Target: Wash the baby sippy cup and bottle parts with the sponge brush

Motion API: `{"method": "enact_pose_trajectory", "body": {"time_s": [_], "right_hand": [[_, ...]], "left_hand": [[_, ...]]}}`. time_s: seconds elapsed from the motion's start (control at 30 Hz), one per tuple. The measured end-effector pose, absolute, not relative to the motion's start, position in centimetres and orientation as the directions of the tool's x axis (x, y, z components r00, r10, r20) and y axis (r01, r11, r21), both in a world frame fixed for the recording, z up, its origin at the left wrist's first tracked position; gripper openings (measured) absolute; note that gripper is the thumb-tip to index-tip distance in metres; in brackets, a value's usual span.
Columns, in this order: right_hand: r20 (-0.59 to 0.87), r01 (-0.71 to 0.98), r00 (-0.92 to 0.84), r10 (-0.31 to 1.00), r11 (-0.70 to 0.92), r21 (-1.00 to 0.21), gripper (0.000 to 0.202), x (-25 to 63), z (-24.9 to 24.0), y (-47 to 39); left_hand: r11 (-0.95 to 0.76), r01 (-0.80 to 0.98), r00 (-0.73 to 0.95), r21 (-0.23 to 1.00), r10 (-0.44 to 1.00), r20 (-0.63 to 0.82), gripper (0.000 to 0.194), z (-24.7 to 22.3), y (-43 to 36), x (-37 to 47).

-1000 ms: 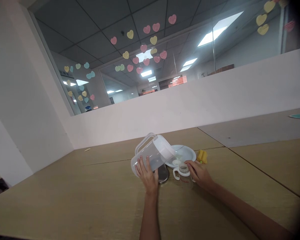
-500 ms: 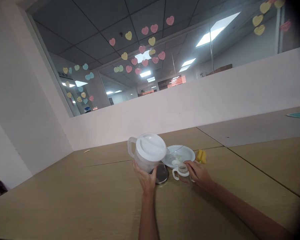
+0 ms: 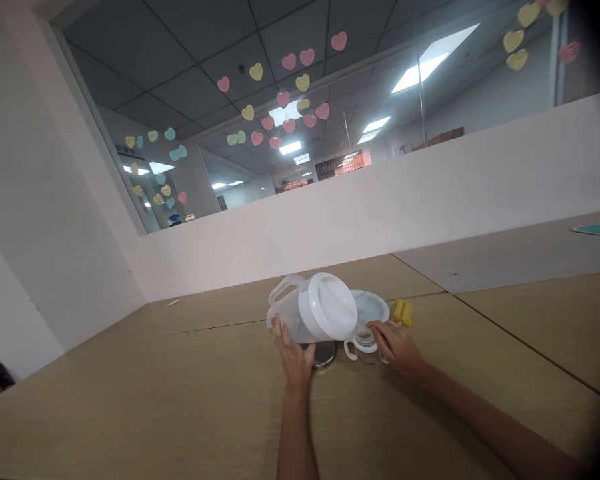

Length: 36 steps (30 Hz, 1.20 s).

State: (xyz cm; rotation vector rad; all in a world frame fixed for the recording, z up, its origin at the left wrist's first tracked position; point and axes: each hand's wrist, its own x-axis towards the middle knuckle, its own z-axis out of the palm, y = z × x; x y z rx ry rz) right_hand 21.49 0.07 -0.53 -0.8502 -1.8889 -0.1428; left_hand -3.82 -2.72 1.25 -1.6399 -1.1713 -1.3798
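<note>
A translucent plastic pitcher (image 3: 295,310) with a white lid is tipped far over to the right. My left hand (image 3: 293,357) is wrapped round its body from below. The lid end hangs just above a small clear glass jar (image 3: 367,350) with a white collar and handle. My right hand (image 3: 393,343) is closed at the jar's right rim; whether it grips the rim or a small part there is hidden. Beneath the pitcher lies a dark round metal disc (image 3: 325,355). Behind the jar, a white bowl (image 3: 380,307) is partly covered by the lid.
A yellow sponge-like piece (image 3: 401,311) lies right of the bowl. On the wooden table (image 3: 180,400), a small pale stick (image 3: 173,303) rests at the far left. A teal-edged item (image 3: 597,229) sits far right. A white wall (image 3: 260,243) with a window stands behind.
The pitcher has tipped from nearly upright to a steep slant, its lid end swinging right and down over the jar and bowl. My right hand and the jar have stayed in place.
</note>
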Motion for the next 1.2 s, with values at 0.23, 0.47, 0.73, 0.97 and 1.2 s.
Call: {"method": "enact_pose_trajectory", "body": {"time_s": [0.23, 0.47, 0.73, 0.97, 1.2], "right_hand": [[0.827, 0.614, -0.226, 0.515, 0.735, -0.290, 0.031, 21.5, -0.6, 0.0], [0.824, 0.608, -0.235, 0.516, 0.740, -0.290, 0.031, 21.6, -0.4, -0.1], [0.820, 0.600, -0.236, 0.522, 0.742, -0.299, 0.028, 21.4, -0.8, 0.3], [0.823, 0.610, -0.231, 0.518, 0.736, -0.293, 0.025, 21.3, -0.6, 0.1], [0.830, 0.605, -0.214, 0.515, 0.737, -0.301, 0.025, 21.2, -0.6, 0.1]], "left_hand": [[-0.400, 0.914, 0.049, 0.066, 0.271, 0.961, 0.076, 0.6, -2.5, -4.1], [-0.347, 0.925, -0.062, 0.157, 0.269, 0.961, 0.079, 0.7, -2.4, -4.0], [-0.170, 0.909, -0.338, 0.381, 0.237, 0.911, 0.094, 0.5, -2.2, -4.5], [-0.059, 0.871, -0.463, 0.488, 0.236, 0.855, 0.096, 0.4, -2.2, -5.0], [-0.059, 0.809, -0.562, 0.585, 0.216, 0.798, 0.101, 0.2, -1.8, -5.6]]}}
